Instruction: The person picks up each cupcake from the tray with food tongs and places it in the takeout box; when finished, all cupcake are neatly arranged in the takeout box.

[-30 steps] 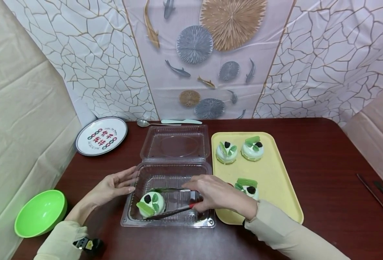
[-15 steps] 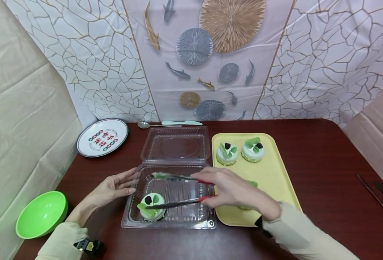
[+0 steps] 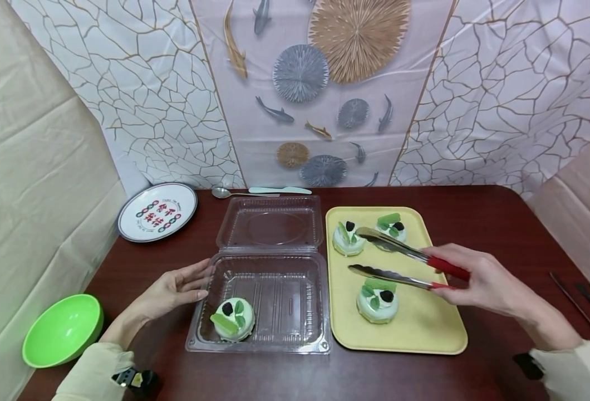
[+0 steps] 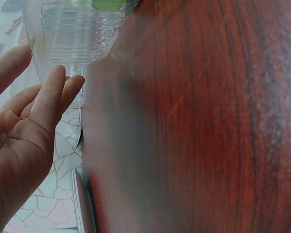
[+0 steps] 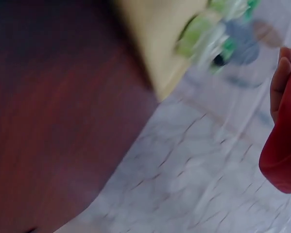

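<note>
My right hand [image 3: 490, 284] grips a pair of tongs [image 3: 410, 256] by their red handles. Their metal arms are spread over the yellow tray [image 3: 425, 328], with nothing between the tips. Below the lower arm sits a small round cake [image 3: 377, 303] topped with green pieces and a dark berry. Two similar cakes, a left one [image 3: 347, 239] and a right one [image 3: 390, 231], stand at the tray's back. My left hand [image 3: 177, 287] rests with fairly straight fingers at the left rim of a clear plastic container [image 3: 285, 345]. Inside its front left corner lies another cake [image 3: 233, 319].
The container's hinged lid [image 3: 270, 223] lies folded back. Behind it are a spoon [image 3: 222, 192] and a pale knife [image 3: 280, 190]. A white plate [image 3: 157, 211] stands back left, a green bowl [image 3: 62, 331] front left. Thin dark sticks [image 3: 580, 306] lie at the right edge.
The tongs have come away from the cake in the container, which stays there. My right hand has carried them right, over the tray. The left hand has stayed in place.
</note>
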A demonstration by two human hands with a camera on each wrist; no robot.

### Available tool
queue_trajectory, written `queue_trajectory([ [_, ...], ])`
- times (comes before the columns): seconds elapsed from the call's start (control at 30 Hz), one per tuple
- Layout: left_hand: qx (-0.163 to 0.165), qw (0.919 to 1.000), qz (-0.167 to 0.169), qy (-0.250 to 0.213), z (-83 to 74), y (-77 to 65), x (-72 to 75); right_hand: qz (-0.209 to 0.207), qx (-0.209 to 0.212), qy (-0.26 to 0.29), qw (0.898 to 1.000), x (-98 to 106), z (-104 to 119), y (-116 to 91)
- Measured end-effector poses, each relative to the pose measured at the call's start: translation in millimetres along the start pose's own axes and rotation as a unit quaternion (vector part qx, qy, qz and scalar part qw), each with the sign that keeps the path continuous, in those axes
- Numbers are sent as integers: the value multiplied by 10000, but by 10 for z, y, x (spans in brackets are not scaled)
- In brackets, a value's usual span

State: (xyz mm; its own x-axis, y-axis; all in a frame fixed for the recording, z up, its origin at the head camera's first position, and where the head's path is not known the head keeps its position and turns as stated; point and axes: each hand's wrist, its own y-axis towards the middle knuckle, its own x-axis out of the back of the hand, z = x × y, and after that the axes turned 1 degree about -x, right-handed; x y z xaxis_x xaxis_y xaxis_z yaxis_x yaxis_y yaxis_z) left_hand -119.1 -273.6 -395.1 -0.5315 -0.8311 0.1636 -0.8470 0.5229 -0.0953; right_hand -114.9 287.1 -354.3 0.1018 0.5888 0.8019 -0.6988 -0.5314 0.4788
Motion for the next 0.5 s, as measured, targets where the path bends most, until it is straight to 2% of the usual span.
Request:
queue_trajectory([
  [0.23, -92, 9999, 26, -43, -11, -12, -7, 421, -209, 127, 9988, 136, -122, -393],
  [0.5, -93, 10000, 3, -7, -7, -12, -7, 620, -199, 142, 9978, 136, -156, -596],
])
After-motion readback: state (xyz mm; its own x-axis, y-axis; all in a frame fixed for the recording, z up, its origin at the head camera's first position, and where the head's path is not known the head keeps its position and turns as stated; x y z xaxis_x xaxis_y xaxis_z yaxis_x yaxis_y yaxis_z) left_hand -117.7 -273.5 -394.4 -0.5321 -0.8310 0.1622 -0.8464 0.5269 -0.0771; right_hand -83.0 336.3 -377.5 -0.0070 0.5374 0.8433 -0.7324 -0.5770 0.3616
